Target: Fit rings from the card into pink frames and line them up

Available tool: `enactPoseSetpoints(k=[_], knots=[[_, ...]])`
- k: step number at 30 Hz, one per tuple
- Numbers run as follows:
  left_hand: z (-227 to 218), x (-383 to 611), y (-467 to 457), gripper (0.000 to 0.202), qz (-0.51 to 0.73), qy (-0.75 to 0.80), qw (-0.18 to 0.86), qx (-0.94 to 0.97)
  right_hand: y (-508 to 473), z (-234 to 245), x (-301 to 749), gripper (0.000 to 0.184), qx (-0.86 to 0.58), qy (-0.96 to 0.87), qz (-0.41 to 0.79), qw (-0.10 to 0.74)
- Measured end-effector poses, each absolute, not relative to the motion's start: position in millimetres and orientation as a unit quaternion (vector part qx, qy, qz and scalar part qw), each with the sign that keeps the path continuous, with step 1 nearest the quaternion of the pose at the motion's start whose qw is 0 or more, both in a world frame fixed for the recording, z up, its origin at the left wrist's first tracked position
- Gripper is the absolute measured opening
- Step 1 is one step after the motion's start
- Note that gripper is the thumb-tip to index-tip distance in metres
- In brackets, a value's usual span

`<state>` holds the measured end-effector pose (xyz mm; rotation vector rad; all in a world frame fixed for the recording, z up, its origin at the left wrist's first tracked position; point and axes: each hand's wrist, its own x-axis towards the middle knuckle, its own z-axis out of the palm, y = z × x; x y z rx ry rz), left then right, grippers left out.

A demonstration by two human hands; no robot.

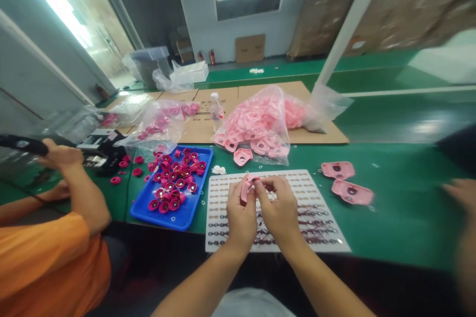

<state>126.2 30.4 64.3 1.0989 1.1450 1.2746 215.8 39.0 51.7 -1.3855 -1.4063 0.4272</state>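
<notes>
Both my hands meet over a white sheet point(219, 198) with rows of small dark and tan parts on it. My left hand point(241, 213) is closed around a light pink plastic shell point(245, 189), which is held tilted. The fingers of my right hand point(277, 205) are pinched at the shell's right side; whether they also hold a small part is hidden. Two similar pink shells point(337, 170) with dark round centres lie to the right of the sheet. Another pink shell point(243, 157) lies just beyond the sheet.
A blue tray point(189, 215) of magenta round parts sits left of the sheet. Behind, a clear bag of pink shells point(256, 116) and a bottle point(215, 107) stand on cardboard. A co-worker in orange point(55, 262) grips a black press handle at left; another person's hand point(461, 193) appears at right.
</notes>
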Motion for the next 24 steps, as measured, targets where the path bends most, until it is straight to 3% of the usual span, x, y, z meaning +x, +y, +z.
enactPoseSetpoints(k=[6,9,12,14,19,22,24], knots=[[56,111,25,0.031,0.567,0.508,0.408,0.504,45,52,207,0.006,-0.555,-0.601,0.264,0.511],[52,95,21,0.03,0.551,0.529,0.382,0.52,44,62,195,0.015,-0.54,-0.568,0.372,0.498],[49,75,19,0.031,0.527,0.538,0.358,0.552,46,68,181,0.025,-0.493,-0.572,0.498,0.426],[49,55,18,0.033,0.506,0.544,0.319,0.588,48,65,168,0.023,-0.492,-0.594,0.509,0.383],[46,-7,8,0.065,0.385,0.55,0.192,0.716,44,58,122,0.022,-0.516,-0.638,0.476,0.317],[40,-45,-4,0.049,0.363,0.591,0.183,0.697,46,61,95,0.027,-0.414,-0.677,0.566,0.222],[34,-67,-13,0.038,0.416,0.643,0.202,0.611,56,57,82,0.029,-0.381,-0.69,0.578,0.212]])
